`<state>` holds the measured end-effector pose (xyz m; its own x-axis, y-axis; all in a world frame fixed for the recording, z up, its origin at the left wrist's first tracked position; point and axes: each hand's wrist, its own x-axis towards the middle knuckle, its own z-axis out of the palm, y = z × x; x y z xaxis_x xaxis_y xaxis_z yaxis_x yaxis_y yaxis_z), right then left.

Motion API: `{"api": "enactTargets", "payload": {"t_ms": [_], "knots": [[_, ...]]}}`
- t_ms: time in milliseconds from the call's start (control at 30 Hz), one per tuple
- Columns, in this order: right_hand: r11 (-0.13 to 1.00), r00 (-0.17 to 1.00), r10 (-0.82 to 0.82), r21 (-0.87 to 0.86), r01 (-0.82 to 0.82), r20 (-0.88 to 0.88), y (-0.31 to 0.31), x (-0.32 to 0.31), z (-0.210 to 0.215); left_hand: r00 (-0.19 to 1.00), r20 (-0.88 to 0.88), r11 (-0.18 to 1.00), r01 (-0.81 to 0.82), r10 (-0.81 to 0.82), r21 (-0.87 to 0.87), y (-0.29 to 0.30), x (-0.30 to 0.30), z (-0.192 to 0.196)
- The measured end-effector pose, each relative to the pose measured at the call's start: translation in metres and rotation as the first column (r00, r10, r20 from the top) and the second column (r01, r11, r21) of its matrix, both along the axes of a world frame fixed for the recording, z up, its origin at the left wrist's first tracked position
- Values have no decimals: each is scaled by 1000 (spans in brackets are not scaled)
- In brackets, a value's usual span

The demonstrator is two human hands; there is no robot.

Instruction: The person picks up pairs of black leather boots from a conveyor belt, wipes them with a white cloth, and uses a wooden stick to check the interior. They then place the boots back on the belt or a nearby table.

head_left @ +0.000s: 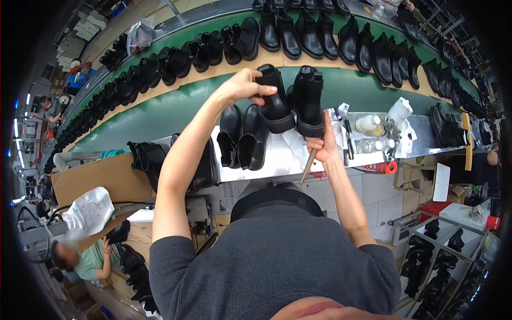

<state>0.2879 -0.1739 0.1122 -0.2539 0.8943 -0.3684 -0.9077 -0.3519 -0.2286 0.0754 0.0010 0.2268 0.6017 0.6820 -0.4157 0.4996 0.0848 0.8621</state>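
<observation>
My left hand is closed on the upper shaft of a black ankle boot, which stands with its heel toward me over the white work surface. Beside it is a second black ankle boot. My right hand is at this boot's heel, thumb up along its side. Its curled fingers also hold a thin, tapered brown stick pointing down toward me; the stick's other end is hidden. Just left of these, another pair of black boots lies with openings toward me.
White bottles and clear jars stand right of my right hand, near a dark pen-like tool. Long rows of black boots line the green conveyor. A co-worker sits at lower left. A shoe rack stands lower right.
</observation>
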Motion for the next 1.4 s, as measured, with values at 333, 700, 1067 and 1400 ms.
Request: {"api": "enactTargets", "payload": {"t_ms": [333, 700, 1067, 1400], "knots": [[969, 959, 149, -229, -93, 242, 59, -59, -51, 999, -32, 988, -16, 21, 157, 22, -77, -50], [931, 934, 279, -302, -207, 221, 90, -58, -68, 964, -253, 646, 142, 81, 750, 13, -75, -37], [858, 808, 487, -352, -374, 331, 142, -48, -53, 963, -196, 897, 245, -183, 368, 58, -68, -52], [927, 816, 337, -14, -375, 470, 224, 24, 1, 942, 148, 920, -328, 302, 213, 192, -41, 29]]}}
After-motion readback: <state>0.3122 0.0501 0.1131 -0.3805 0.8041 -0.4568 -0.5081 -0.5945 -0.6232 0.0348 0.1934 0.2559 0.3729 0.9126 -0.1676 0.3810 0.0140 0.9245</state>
